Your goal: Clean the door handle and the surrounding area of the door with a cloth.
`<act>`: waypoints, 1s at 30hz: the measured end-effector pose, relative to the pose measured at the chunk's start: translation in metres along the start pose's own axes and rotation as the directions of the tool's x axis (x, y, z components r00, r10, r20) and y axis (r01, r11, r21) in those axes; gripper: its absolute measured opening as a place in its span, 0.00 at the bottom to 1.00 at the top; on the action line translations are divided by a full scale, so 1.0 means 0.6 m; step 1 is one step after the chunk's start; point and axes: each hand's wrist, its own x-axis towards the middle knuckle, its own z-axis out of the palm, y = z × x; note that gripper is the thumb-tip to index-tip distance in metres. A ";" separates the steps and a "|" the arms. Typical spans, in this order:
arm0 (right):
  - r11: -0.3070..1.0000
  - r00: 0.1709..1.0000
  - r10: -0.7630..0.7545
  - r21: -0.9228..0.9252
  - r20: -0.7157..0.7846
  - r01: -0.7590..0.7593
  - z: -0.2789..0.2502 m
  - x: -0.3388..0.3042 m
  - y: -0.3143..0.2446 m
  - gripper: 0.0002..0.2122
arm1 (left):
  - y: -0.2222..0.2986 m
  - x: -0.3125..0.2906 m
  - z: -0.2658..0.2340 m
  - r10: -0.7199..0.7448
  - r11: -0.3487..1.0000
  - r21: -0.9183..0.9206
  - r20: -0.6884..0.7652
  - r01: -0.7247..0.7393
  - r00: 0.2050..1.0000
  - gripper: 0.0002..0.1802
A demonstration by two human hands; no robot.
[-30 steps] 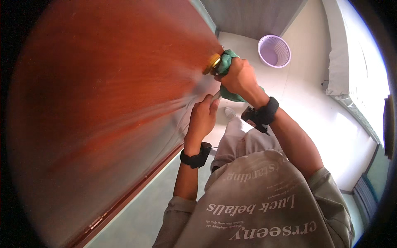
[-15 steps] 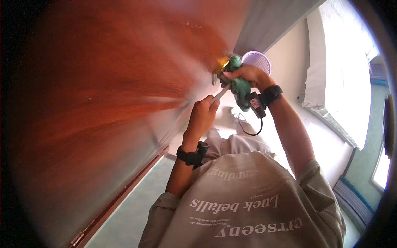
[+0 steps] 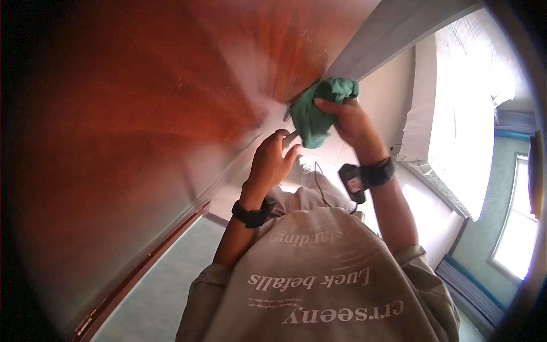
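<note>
A green cloth (image 3: 312,117) is in my right hand (image 3: 354,126), thumb on top, pressed against the edge of a reddish-brown wooden door (image 3: 165,108). Its folds cover the lock area and the inner end of the lever. From under the cloth comes the pale grey door handle (image 3: 290,138). My left hand (image 3: 270,162) is curled loosely round the outer end of that lever, with the thumb below it. A short metal piece (image 3: 286,115) shows at the door beside the cloth.
A grey door frame (image 3: 393,43) runs beyond the cloth. To the right stand a white-covered surface (image 3: 456,114) and a bright window (image 3: 510,222). Black wrist straps (image 3: 378,172) sit on both forearms, one with a small box and a cable. My legs are below the handle.
The cloth, earlier bunched beside the handle, now lies spread over the lock area, hiding a shiny yellow part. My left hand's grip has loosened. The purple basket no longer shows.
</note>
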 end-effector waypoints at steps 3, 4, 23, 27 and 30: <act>0.994 0.972 -0.096 -0.066 -0.217 0.083 0.026 -0.014 0.037 0.13 | 0.025 0.007 0.003 0.161 0.987 -0.004 -0.155 -0.163 0.975 0.15; 0.997 0.964 -0.071 -0.050 -0.258 0.060 0.028 -0.017 0.041 0.13 | 0.032 0.013 0.004 0.187 0.982 0.018 -0.148 -0.187 0.971 0.16; 0.767 0.930 0.220 -0.641 0.296 0.022 -0.042 -0.160 -0.026 0.20 | 0.080 -0.116 -0.069 -0.265 0.608 -0.742 0.143 0.281 0.953 0.14; 0.911 0.993 0.029 -0.411 0.112 0.020 0.000 -0.144 -0.033 0.17 | 0.090 -0.103 -0.089 -0.292 0.871 -0.453 -0.174 0.187 0.940 0.15; 0.821 0.961 -0.247 -0.554 -0.128 0.137 -0.030 -0.081 0.057 0.17 | 0.081 -0.098 -0.060 -0.006 0.939 0.304 -0.449 0.160 0.893 0.17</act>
